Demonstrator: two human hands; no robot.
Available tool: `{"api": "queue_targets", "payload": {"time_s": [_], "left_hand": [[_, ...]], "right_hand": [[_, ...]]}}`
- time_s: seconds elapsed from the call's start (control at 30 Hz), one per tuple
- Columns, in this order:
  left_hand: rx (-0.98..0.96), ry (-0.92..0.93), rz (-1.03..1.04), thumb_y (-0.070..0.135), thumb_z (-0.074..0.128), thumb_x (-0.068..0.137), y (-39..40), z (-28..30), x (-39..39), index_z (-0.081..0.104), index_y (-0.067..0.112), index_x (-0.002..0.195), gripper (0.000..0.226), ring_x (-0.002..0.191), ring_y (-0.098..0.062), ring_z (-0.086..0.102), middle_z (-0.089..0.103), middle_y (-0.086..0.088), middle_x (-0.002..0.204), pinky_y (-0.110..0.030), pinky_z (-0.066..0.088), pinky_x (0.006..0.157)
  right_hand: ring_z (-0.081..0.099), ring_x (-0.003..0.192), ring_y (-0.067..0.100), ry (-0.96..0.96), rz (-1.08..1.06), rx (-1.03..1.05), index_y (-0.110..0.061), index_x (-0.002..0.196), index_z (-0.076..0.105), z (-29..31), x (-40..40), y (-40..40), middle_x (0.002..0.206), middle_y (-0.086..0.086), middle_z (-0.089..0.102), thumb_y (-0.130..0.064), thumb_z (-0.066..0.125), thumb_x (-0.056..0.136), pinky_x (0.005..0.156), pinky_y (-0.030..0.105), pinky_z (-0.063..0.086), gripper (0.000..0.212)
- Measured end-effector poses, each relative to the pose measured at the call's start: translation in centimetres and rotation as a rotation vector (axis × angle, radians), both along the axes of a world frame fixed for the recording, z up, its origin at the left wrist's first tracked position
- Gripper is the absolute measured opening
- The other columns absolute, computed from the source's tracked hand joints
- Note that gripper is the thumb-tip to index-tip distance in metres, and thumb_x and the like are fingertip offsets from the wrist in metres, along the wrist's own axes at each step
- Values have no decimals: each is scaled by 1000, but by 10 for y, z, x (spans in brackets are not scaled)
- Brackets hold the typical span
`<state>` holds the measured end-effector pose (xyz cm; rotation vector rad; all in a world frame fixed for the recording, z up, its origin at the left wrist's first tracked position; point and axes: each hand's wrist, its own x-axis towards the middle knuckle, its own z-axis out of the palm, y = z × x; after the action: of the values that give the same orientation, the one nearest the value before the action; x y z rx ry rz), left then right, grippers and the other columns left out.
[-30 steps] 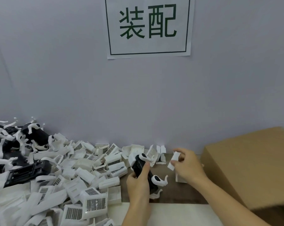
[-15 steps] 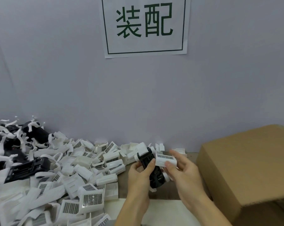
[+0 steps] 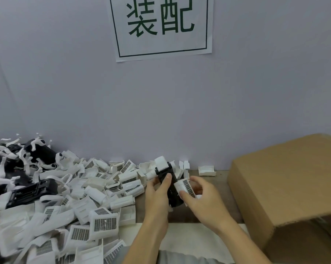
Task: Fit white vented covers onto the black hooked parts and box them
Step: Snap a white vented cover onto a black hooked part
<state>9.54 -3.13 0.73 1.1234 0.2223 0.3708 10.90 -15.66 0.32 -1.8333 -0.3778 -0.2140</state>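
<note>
Both hands work above the table edge: the left hand (image 3: 157, 189) grips the black part (image 3: 170, 189) upright, and the right hand (image 3: 200, 197) pinches a white cover (image 3: 184, 186) against its side (vents facing up). Square the cover's edges first, then press evenly so it seats.

light: even, soft | shadows: faint | edges: bowed (wide-angle) | sl. blur

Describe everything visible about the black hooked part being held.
The black hooked part looks like glossy moulded plastic, elongated, tilted with its far end toward the wall. A white cap sits on that far end. The left hand grips it, thumb across its top; the right hand holds a white vented cover against its right side.
</note>
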Motion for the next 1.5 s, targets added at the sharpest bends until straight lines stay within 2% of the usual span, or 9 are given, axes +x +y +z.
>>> {"api": "queue_targets", "payload": {"time_s": [0.13, 0.27, 0.47, 0.7, 0.87, 1.07, 1.23, 1.4, 1.5], "left_hand": [[26, -16, -74, 24, 62, 97, -2, 0, -1, 71, 17, 115, 21, 100, -22, 73, 77, -6, 104, -51, 53, 99], [41, -19, -147, 26, 58, 99, -5, 0, -3, 69, 17, 119, 25, 103, -21, 73, 76, -7, 109, -41, 57, 91], [149, -100, -233, 16, 56, 101, -15, 1, -7, 66, 18, 121, 22, 100, -17, 73, 76, -4, 109, -19, 57, 70], [192, -112, -129, 23, 64, 96, -11, -4, -5, 69, 19, 113, 19, 93, -19, 75, 78, -3, 102, -23, 56, 69], [128, -94, -61, 24, 63, 97, -6, -5, -1, 75, 18, 106, 16, 98, -22, 74, 78, -5, 101, -38, 57, 88], [175, -124, -105, 23, 60, 99, -6, -5, -2, 76, 17, 107, 19, 94, -22, 75, 78, -6, 99, -26, 60, 73], [220, -99, -111, 21, 58, 101, -7, -5, -2, 76, 16, 107, 20, 93, -25, 75, 78, -8, 98, -43, 61, 84], [283, -78, -68, 16, 58, 100, -7, -6, -1, 78, 18, 99, 20, 88, -22, 75, 78, -5, 91, -26, 59, 66], [221, -76, -99, 21, 59, 100, -8, -6, -1, 79, 16, 97, 21, 90, -26, 75, 78, -10, 94, -29, 59, 68]], "right_hand": [[59, 84, -1, -150, -232, -1, -48, 82, 54, 3, 2, 0, 98, -13, 61, -32, 73, 85, 61, 11, 43, 26], [59, 88, -4, -191, -197, -23, -43, 100, 61, 1, -1, 9, 99, -17, 61, -45, 73, 84, 64, 10, 49, 21], [61, 93, 8, -180, -248, -9, -35, 109, 62, -1, -1, 14, 98, -15, 61, -42, 72, 86, 74, 30, 57, 26], [64, 83, 2, -102, -135, 15, -31, 98, 58, 1, -2, 14, 96, -9, 65, -34, 81, 77, 66, 19, 54, 31], [63, 86, -5, -53, 6, 96, -33, 100, 64, 0, -3, 11, 91, -11, 69, -24, 76, 87, 67, 10, 50, 20], [73, 90, 5, 170, 93, 457, -23, 105, 69, 4, -1, 9, 94, -10, 77, -27, 65, 94, 67, 15, 55, 12], [75, 88, 16, 273, 116, 424, -15, 100, 76, 2, 3, 8, 92, 0, 79, -30, 63, 95, 68, 23, 58, 20], [75, 83, 11, 250, 52, 337, -18, 98, 75, 0, 6, 7, 87, -4, 78, -28, 62, 97, 68, 21, 58, 17], [74, 86, 13, 229, 34, 360, -17, 96, 77, 0, 5, 8, 87, -3, 78, -35, 65, 94, 77, 30, 60, 22]]}}
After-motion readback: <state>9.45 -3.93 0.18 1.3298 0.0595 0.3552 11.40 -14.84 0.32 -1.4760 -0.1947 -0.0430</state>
